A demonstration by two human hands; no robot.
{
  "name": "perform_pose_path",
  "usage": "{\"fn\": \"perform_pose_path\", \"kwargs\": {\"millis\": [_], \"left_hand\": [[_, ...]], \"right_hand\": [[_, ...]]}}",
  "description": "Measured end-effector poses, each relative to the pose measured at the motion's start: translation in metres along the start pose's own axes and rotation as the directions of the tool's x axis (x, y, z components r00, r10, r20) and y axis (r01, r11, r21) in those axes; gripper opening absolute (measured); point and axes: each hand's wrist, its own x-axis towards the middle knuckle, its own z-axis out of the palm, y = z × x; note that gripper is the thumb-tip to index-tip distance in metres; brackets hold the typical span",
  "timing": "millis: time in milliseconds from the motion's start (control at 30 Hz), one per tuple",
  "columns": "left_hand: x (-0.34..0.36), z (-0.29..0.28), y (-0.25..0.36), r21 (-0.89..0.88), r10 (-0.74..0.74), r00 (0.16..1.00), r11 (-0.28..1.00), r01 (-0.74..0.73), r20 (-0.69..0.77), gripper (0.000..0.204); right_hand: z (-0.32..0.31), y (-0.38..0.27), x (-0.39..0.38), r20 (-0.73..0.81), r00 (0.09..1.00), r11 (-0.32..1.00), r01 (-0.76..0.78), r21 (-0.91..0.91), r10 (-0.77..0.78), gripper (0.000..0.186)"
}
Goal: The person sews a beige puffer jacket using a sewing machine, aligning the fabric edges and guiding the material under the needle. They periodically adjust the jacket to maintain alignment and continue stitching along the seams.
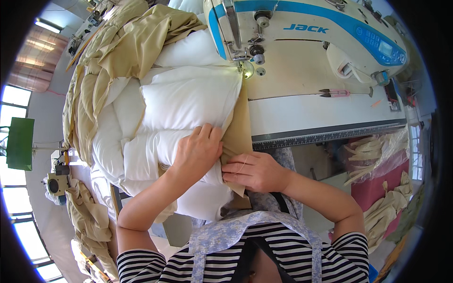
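Note:
A white padded quilted piece (184,99) lies under the sewing machine's presser foot (246,68), with a zipper along its right edge beside a tan fabric strip (239,126). My left hand (198,150) has its fingers curled on the white piece's right edge, holding it by the zipper. My right hand (255,172) is just below and to the right, fingers pressed together on the tan strip's lower part against that edge; its fingertips are partly hidden in the fabric.
The white and blue sewing machine (306,21) fills the upper right, pink-handled snips (336,93) on its bed and a dark ruler (321,133) along the table edge. Bunched tan padded fabric (118,42) lies upper left. More tan pieces (384,212) lie at right, another machine (57,186) at left.

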Motion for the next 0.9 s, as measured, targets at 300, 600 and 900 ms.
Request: {"fn": "perform_pose_path", "kwargs": {"millis": [300,600,900], "left_hand": [[0.052,-0.027,0.003,-0.324,-0.207,0.95,0.938,0.125,-0.233,0.014],[0.061,0.002,0.019,0.062,0.335,0.939,0.942,-0.331,-0.075,0.018],[0.059,0.019,0.009,-0.298,0.101,0.994,0.948,-0.108,-0.04,0.011]], "right_hand": [[0.017,-0.014,-0.028,0.1,0.981,0.985,-0.168,0.038,0.164,0.024],[-0.003,-0.02,-0.027,0.106,0.981,0.963,-0.184,0.199,0.165,0.026],[-0.01,-0.018,-0.028,0.134,0.954,0.919,-0.296,0.259,0.27,0.031]]}}
